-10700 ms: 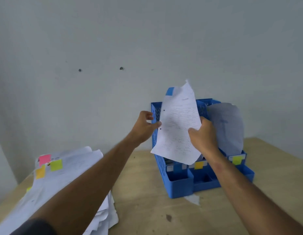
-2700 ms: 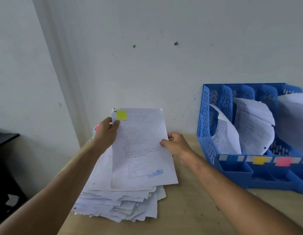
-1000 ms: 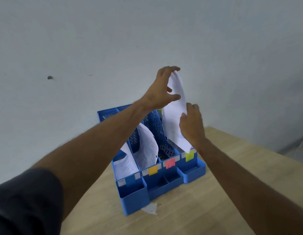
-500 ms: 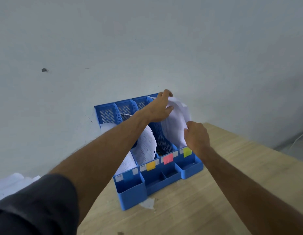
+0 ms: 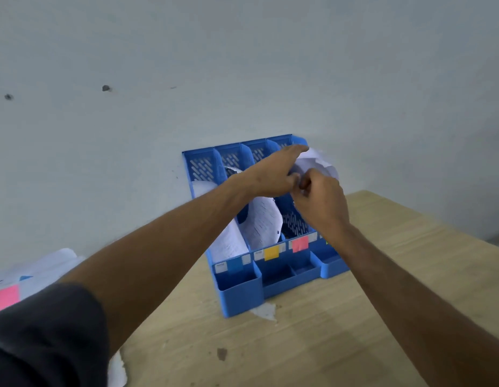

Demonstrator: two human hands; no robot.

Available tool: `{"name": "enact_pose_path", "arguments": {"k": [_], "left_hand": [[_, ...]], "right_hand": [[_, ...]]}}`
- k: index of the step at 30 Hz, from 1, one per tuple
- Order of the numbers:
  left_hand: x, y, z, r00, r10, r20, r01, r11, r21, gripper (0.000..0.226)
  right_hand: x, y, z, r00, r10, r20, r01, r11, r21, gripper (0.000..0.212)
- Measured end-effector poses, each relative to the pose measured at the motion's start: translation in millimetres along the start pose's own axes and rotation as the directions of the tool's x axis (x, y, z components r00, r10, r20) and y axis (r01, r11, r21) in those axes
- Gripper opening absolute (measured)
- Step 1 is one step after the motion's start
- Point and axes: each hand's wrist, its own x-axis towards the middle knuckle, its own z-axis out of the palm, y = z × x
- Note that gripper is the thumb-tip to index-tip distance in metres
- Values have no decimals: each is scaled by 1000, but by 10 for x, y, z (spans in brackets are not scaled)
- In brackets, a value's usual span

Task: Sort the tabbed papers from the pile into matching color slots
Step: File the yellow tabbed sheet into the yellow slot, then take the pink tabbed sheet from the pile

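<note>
Both hands meet over a curled white sheet (image 5: 316, 163) in the blue rack's (image 5: 242, 291) rightmost slot: left hand (image 5: 273, 174) flat on it, right hand (image 5: 321, 202) pinching it.

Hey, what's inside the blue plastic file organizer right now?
Curled white printed sheets stand in the blue plastic file organizer's left slots. Both hands, left hand and right hand, cover the rightmost slot, where a white sheet pokes out. The pink-labelled slot's contents are hidden.
</note>
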Motion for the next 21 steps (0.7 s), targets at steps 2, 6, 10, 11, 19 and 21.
{"name": "enact_pose_path", "arguments": {"k": [2,6,10,11,19,21], "left_hand": [[-260,-55,-112,993,17,-121,-20,999,-30,56],[-987,-258,-313,896,54,-441,-36,998,48,23],[-1899,-532,-464,818,-70,-572,113,993,40,9],[-2101,-601,-494,797,-125,-591,160,987,7,8],[-3950,-1488,-474,611,-647,-456,669,730,-139,3],[-4300,-1641,-447,509,-724,-466,767,628,-137,7]], "right_hand": [[-20,-268,106,998,-48,42,45,996,75,21],[-123,-787,327,988,-106,111,83,978,191,23],[-350,-1373,624,967,-192,165,128,933,335,27],[-418,-1512,698,959,-207,193,124,920,370,27],[-1349,-2411,1654,777,-235,584,-78,885,459,21],[-1559,-2493,1880,704,-210,679,-116,908,402,18]]}}
